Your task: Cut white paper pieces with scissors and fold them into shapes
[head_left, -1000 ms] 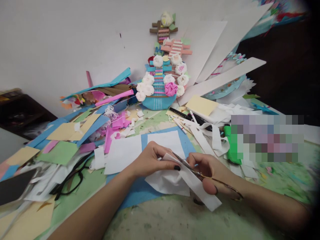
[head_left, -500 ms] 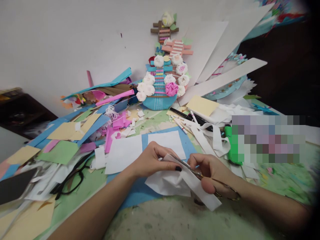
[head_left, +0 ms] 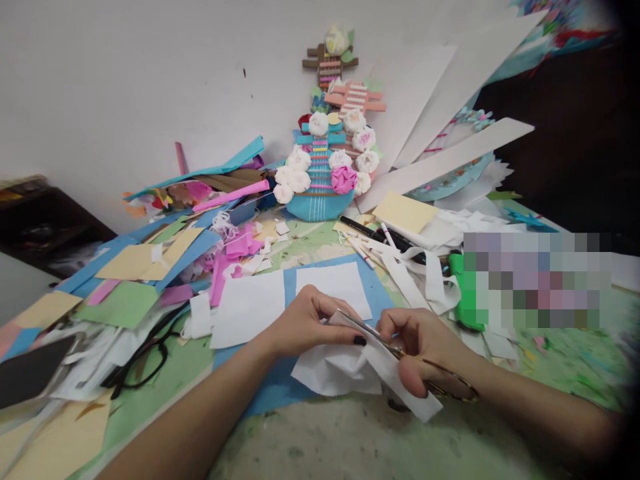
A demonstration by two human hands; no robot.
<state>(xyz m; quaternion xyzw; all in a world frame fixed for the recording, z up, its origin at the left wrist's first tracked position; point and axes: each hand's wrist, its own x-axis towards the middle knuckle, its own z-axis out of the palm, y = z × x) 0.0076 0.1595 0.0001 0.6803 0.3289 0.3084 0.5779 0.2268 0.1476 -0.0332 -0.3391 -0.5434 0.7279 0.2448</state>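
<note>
My left hand (head_left: 320,323) pinches a sheet of white crepe-like paper (head_left: 337,370) between thumb and fingers. In my right hand (head_left: 423,343) is a pair of scissors (head_left: 387,339), its blades pointing up and left along the paper, close to my left thumb. A strip of the white paper hangs down to the right of the blades. Part of the scissors' handles is hidden by my right fingers. Beneath my hands lies a blue sheet (head_left: 273,383), with one white paper piece (head_left: 250,303) and another white paper piece (head_left: 333,283) on it.
Paper-flowered craft guitars (head_left: 320,203) stand against the wall. Black eyeglasses (head_left: 143,367) and a dark phone-like slab (head_left: 35,377) lie at left among coloured paper scraps. Black markers (head_left: 363,228), white strips (head_left: 405,280) and a green object (head_left: 465,287) sit at right.
The scissor blades look closer together than before. My right thumb has shifted slightly with the handles. My left hand and the paper stay nearly in place.
</note>
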